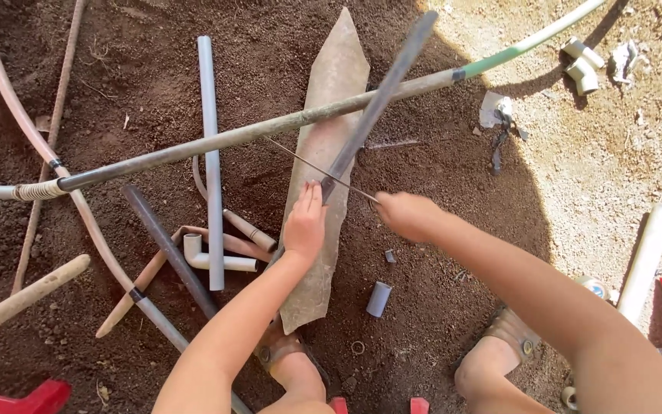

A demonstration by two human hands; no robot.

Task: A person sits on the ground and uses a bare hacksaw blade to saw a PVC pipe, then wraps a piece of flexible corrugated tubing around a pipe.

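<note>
Dark soil (pixel 438 253) carries scattered pipes. Left hand (pixel 305 224) presses a grey pipe (pixel 377 103) flat-fingered against a long stone slab (pixel 329 138); right hand (pixel 406 215), fingers closed, draws a thin saw blade (pixel 323 170) across it. Cutting seems underway; steady strokes come next.

We cannot see what the right hand (pixel 406 215) grips; its fingers hide it, perhaps the thin blade's (pixel 312 165) end. The dark pipe (pixel 381 98) blurs toward the upper middle, and both forearms run off the bottom edge.
</note>
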